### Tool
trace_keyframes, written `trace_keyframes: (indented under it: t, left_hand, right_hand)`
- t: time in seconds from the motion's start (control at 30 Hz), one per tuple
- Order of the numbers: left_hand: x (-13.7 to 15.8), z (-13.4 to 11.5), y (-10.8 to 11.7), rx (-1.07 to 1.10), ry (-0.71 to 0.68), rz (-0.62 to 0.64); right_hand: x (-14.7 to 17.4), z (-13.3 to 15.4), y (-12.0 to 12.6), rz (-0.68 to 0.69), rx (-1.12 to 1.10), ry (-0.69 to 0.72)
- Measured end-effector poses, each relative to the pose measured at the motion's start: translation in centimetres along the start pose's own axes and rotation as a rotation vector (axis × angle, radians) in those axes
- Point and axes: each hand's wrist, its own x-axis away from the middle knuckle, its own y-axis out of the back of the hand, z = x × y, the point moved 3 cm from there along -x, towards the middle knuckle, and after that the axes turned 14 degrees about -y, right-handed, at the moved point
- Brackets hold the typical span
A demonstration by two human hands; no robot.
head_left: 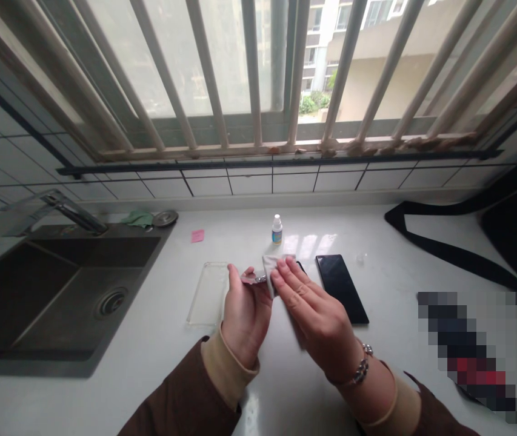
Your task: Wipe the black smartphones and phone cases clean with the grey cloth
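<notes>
Over the counter (144, 345), right hand (317, 312) holding pale cloth (269, 266), left hand (246, 312) cupped, its grip partly hidden, unclear.

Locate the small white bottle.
Head view, near centre: the bottle stands upright on the counter, just beyond the pale cloth, right of the pink note.

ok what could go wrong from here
The shiny item at the left hand is partly hidden by the white cloth under the right hand, so it might slip out unnoticed. The small bottle stands upright just beyond; a knock could tip it. The bracelet might scrape the flat black device if that wrist drops.
</notes>
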Motion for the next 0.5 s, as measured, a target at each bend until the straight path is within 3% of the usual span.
trace_keyframes:
  t: [0.17, 0.33, 0.4, 0.5]
  left_hand:
    - [0.5, 0.7, 0.5, -0.061, 0.091, -0.013]
    - [0.3, 0.3, 0.4, 0.062, 0.083, -0.040]
    - [0.4, -0.1, 0.2, 0.088, 0.072, -0.054]
    - [0.5, -0.6, -0.2, 0.086, 0.064, -0.051]
  right_hand:
    - [0.1, 0.5, 0.2, 0.040, -0.004, 0.055]
    - [-0.1, 0.0, 0.5, -0.088, -0.001, 0.000]
    - [-0.3, -0.6, 0.4, -0.134, -0.082, -0.124]
    - [-0.4, -2.6, -0.7, -0.095, -0.416, -0.557]
